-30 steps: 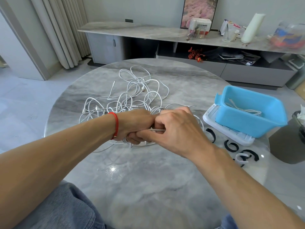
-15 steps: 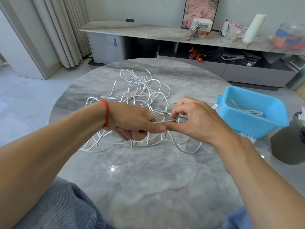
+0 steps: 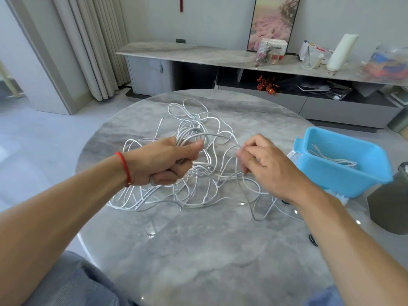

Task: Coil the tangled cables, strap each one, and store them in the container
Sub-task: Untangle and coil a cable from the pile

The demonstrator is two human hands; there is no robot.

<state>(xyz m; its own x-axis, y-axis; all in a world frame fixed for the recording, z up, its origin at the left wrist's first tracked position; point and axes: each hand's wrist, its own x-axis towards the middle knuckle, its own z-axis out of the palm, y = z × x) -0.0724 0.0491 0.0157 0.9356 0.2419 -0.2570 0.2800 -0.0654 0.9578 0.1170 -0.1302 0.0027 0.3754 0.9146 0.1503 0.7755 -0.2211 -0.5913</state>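
A heap of tangled white cables (image 3: 194,180) lies on the round grey marble table (image 3: 198,250). My left hand (image 3: 161,162), with a red band at the wrist, grips a bundle of coiled white cable loops (image 3: 187,135) above the heap. My right hand (image 3: 267,166) is to the right of it and pinches a single strand that runs from the coil. A blue plastic container (image 3: 344,173) stands at the table's right edge, with a coiled white cable (image 3: 331,156) inside.
The container rests on a white lid (image 3: 337,195). Black straps (image 3: 313,239) lie on the table by my right forearm, mostly hidden. A dark bin (image 3: 390,206) stands beside the table on the right. A long sideboard with clutter (image 3: 287,60) runs along the far wall.
My hands have moved apart: the left hand rose with the coil, and the right hand drew a strand out to the right. The view tilted up.
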